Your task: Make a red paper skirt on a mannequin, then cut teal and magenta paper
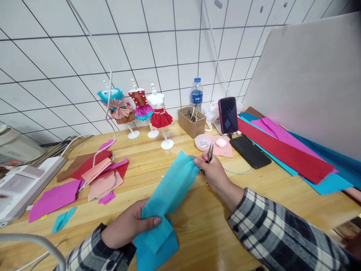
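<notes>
Presently, I am looking down through the head camera at a wooden table [208, 241], its back edge running along a white tiled wall [160, 49]. Toward the front edge, left of the middle, a length of turquoise crepe paper [173, 184] is stretching up and away between two hands; I cannot tell whether its folded lower end is touching the wood. The left hand [137, 224] is grasping the lower part, thumb lying on top and fingers curling beneath. The right hand [216, 173] is pinching the far end while also clasping small scissors [210, 151], blades pointing up. Just beyond, a pink bowl [197, 145] is holding small pale pieces [203, 143]. Near the back edge, left of centre, three miniature dress forms [156, 100] are standing in ruffled skirts [160, 119]; to their right, a brown box [195, 129] is sitting before a water bottle [196, 92]. Paper scraps [59, 197] are lying toward the left edge, long crepe strips [284, 150] toward the right, and a black phone [249, 151] is lying flat between bowl and strips.
</notes>
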### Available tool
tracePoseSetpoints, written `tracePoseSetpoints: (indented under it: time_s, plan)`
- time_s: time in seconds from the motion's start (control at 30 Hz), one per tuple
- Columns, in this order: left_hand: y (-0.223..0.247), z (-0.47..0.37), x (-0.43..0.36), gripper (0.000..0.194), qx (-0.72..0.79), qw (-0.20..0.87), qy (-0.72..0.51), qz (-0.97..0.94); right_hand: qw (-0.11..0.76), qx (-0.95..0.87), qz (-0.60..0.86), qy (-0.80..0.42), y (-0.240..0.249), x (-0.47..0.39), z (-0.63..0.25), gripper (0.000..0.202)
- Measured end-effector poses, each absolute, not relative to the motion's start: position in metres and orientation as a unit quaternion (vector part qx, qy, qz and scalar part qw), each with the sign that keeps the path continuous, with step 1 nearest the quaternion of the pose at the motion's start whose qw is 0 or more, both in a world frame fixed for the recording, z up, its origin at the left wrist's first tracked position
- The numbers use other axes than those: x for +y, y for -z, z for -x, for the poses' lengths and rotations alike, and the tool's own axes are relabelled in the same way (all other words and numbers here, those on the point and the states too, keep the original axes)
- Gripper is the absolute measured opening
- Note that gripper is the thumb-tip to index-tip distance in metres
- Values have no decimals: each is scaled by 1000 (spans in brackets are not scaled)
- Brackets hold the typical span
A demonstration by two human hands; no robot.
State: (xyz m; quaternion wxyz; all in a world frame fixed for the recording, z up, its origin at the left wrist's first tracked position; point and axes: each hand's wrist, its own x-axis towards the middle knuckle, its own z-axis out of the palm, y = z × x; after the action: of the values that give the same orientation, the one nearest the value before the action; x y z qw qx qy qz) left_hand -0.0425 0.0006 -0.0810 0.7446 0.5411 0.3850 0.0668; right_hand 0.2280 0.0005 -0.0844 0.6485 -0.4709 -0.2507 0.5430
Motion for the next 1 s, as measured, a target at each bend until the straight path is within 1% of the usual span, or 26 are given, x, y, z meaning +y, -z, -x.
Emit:
tracePoseSetpoints:
  time_s: [0.3,0.53,0.6,0.7,0.73,0.77,0.8,0.83,0.9,0.93,1.0]
  plan:
    - [83,40,2,38,384,760,-65,-520,662,-254,467,-529,88,3,-230,52]
    - [83,40,2,33,382,767,-69,-511,644,-277,499,-509,91,6,-233,50]
    - [83,39,2,32,374,770,-78,-510,638,-329,516,-467,92,7,-237,45]
    - [84,37,2,35,376,774,-151,-487,618,-446,575,-298,87,3,-241,29]
    - [84,37,3,37,384,774,-183,-470,601,-477,590,-253,83,-1,-240,28]
    - [84,37,3,39,392,773,-211,-452,577,-501,596,-246,79,-6,-238,28]
    - [84,36,4,40,399,772,-234,-435,542,-527,589,-286,75,-12,-234,29]
    - [84,36,5,40,405,771,-251,-421,495,-550,570,-357,71,-18,-229,31]
    - [84,36,5,38,412,769,-269,-407,381,-580,515,-504,66,-31,-216,34]
    - [84,35,5,37,415,766,-274,-407,333,-585,493,-551,66,-36,-210,38]
    - [84,34,5,34,421,756,-283,-414,268,-612,476,-572,68,-42,-200,45]
